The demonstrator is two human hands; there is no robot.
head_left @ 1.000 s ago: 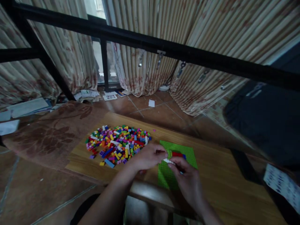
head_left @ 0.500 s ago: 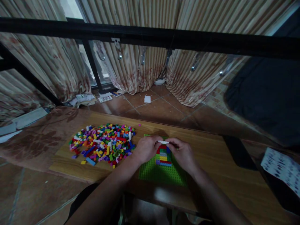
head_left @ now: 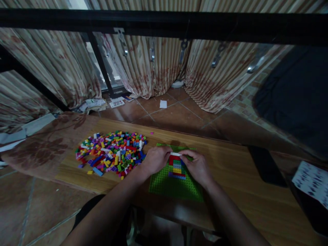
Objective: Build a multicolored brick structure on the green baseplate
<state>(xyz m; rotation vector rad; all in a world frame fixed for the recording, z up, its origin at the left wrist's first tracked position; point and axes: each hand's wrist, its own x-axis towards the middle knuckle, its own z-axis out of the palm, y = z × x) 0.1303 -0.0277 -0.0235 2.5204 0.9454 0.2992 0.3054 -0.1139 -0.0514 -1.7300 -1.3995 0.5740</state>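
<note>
Between the fingertips of both hands is a white toy brick, long and thin, at the far end of a block of coloured bricks. My left hand pinches its left end, and my right hand pinches its right end. Whether the white brick rests on the red bricks below or hovers just over them, I cannot tell. The coloured bricks sit in rows on a green studded baseplate, with red, green, yellow and blue showing. My fingers partly cover the plate's far part.
Left of the baseplate, a large heap of loose bricks spreads over the wooden table. A dark flat object lies at the right, near a printed sheet. A black rail crosses before the curtains.
The white brick has come down closer to the coloured bricks, with both hands still pinching it. The camera view has tilted down slightly.
</note>
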